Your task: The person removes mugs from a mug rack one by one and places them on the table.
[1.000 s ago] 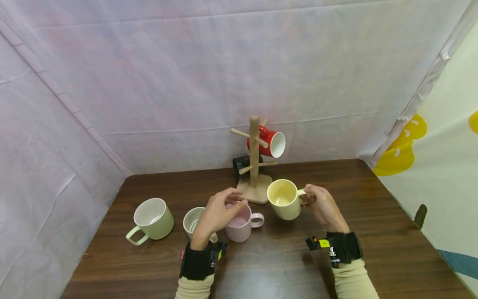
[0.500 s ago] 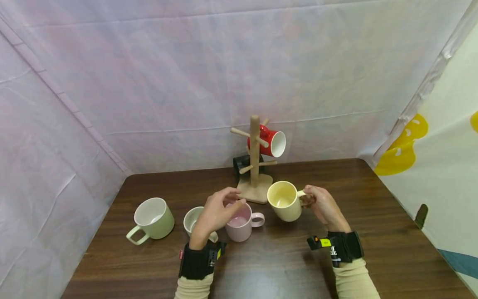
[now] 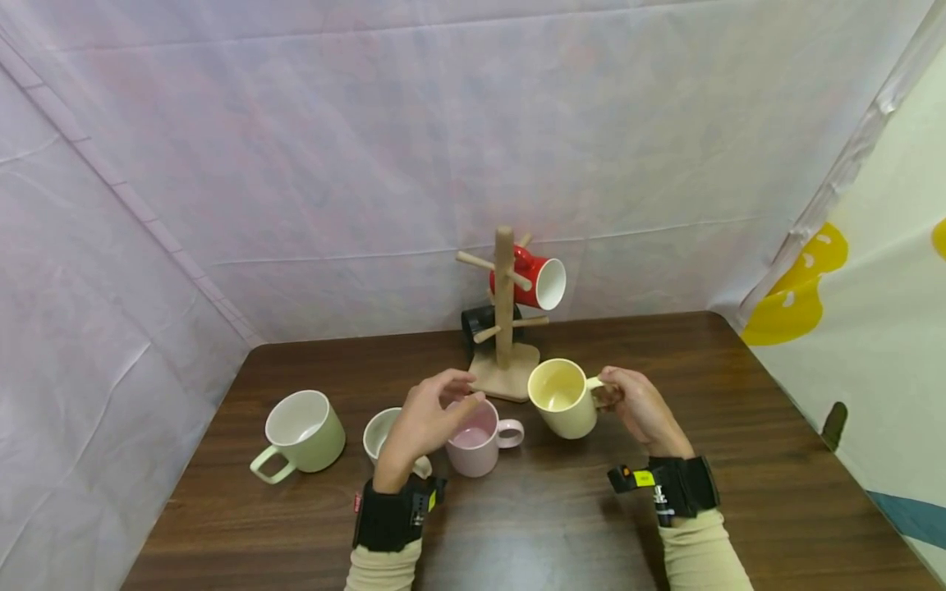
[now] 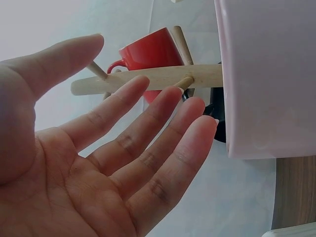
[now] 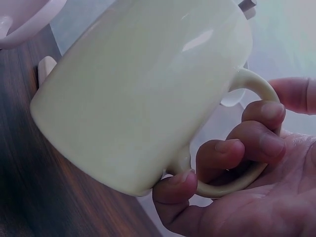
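Right hand [image 3: 641, 408]: grip curled through the handle of the yellow mug [image 3: 562, 397], holding it tilted above the surface [image 3: 739, 427], just in front of the wooden mug tree [image 3: 504, 316] near the far edge. Left hand [image 3: 427, 419]: grip spread, fingers straight, hovering beside the pink mug [image 3: 476, 443]; contact cannot be told. Red mug [image 3: 537, 281] and black mug [image 3: 477, 322] hang on the tree. Green mug [image 3: 299, 432] stands toward the left edge.

Your left hand [image 4: 94, 163] is open, palm up toward the camera, fingers [image 4: 148, 123] straight and holding nothing. Pink mug [image 4: 269, 74] wall sits just beside your fingertips. Behind: wooden mug rack [image 4: 148, 79] with red mug [image 4: 148, 52] hanging. Desk [image 4: 294, 190] edge lower right.
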Demonstrator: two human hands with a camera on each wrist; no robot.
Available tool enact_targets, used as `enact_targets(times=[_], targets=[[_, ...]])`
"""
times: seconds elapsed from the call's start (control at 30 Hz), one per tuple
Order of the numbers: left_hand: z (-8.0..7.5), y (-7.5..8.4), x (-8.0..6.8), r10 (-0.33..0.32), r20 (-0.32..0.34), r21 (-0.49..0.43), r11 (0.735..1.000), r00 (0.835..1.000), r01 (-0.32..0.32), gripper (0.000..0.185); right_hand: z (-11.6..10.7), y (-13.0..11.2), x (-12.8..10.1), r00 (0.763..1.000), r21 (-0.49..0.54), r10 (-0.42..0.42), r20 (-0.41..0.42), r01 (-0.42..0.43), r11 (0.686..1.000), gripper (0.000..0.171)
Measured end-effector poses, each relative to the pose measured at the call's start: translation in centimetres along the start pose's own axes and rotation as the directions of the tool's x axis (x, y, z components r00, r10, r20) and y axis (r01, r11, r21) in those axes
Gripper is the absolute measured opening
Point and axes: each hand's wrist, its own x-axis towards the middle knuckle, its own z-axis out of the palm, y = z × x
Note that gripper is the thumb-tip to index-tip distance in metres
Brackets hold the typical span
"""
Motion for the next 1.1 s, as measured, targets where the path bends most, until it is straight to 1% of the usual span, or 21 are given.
enact_targets(times=[0.13, 0.57, 0.77, 0.97, 1.1], targets=[[0.00, -0.04, 0.03, -0.004, 0.000, 0.001, 1.000, 1.000, 0.004, 0.031, 0.09, 0.02, 0.01, 1.000, -0.006, 0.013, 0.005, -0.013, 1.000, 0.030], [-0.01, -0.11, 0.01, -0.009, -0.011, -0.006, 1.000, 1.000, 0.009, 0.031, 0.22, 0.30, 0.13, 0.998, 0.017, 0.052, 0.031, -0.053, 0.998, 0.029], [-0.03, -0.17, 0.06, -0.007, -0.013, -0.006, 1.000, 1.000, 0.007, 0.031, 0.32, 0.48, 0.26, 0.996, 0.013, 0.070, 0.054, -0.071, 0.997, 0.028], [-0.10, -0.20, 0.03, -0.013, -0.014, -0.008, 1.000, 1.000, 0.013, 0.030, 0.39, 0.64, 0.38, 0.995, 0.000, 0.067, 0.076, -0.068, 0.998, 0.029], [-0.12, -0.23, -0.01, -0.017, -0.013, -0.011, 1.000, 1.000, 0.017, 0.030, 0.41, 0.88, 0.49, 0.992, -0.010, 0.059, 0.110, -0.059, 0.998, 0.029]])
